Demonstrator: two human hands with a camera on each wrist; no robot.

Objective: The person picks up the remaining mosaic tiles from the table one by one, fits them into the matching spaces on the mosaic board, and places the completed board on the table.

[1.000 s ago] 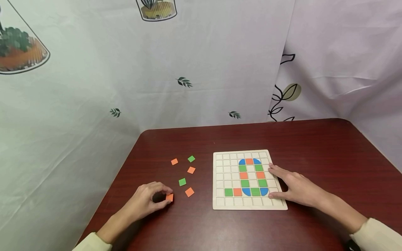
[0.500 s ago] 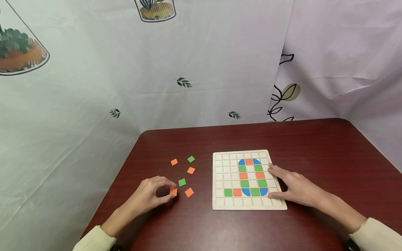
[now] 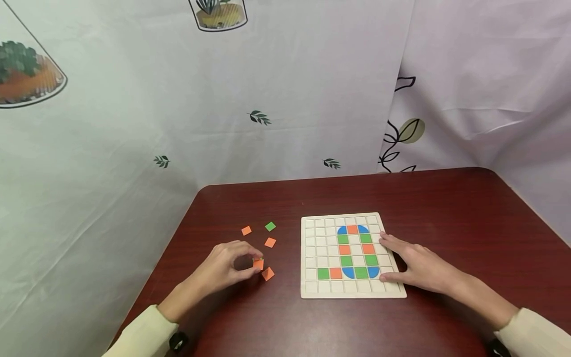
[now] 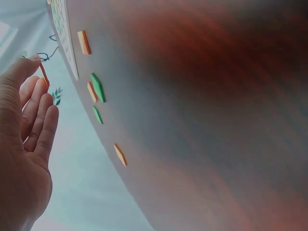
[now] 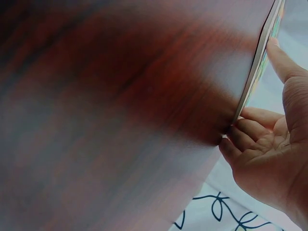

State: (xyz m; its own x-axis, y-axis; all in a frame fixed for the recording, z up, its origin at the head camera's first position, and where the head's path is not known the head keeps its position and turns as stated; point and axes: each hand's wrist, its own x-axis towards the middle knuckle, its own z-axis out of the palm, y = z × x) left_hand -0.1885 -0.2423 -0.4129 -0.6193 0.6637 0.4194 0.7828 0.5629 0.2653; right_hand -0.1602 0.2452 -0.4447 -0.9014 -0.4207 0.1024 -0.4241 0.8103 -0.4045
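In the head view, my left hand (image 3: 225,267) pinches an orange square tile (image 3: 258,265) between thumb and fingertips. The left wrist view shows this tile (image 4: 44,74) edge-on, raised off the table. Behind it in the head view, a green tile is almost wholly hidden, while the left wrist view shows that green tile (image 4: 98,87) lying flat. My right hand (image 3: 421,265) rests along the right edge of a pale gridded board (image 3: 312,248), fingers and thumb spread and touching its rim. Set in the board, green, orange and blue pieces form a closed loop with a short tail leftward.
Loose orange tiles (image 3: 268,273) and a green tile (image 3: 270,226) lie left of the board on the dark red table (image 3: 285,327). A pale printed cloth (image 3: 285,74) hangs behind the table's far edge.
My left hand has carried the orange tile rightward and away from me, now in front of the nearer green tile in the head view. The right hand and board stay put.
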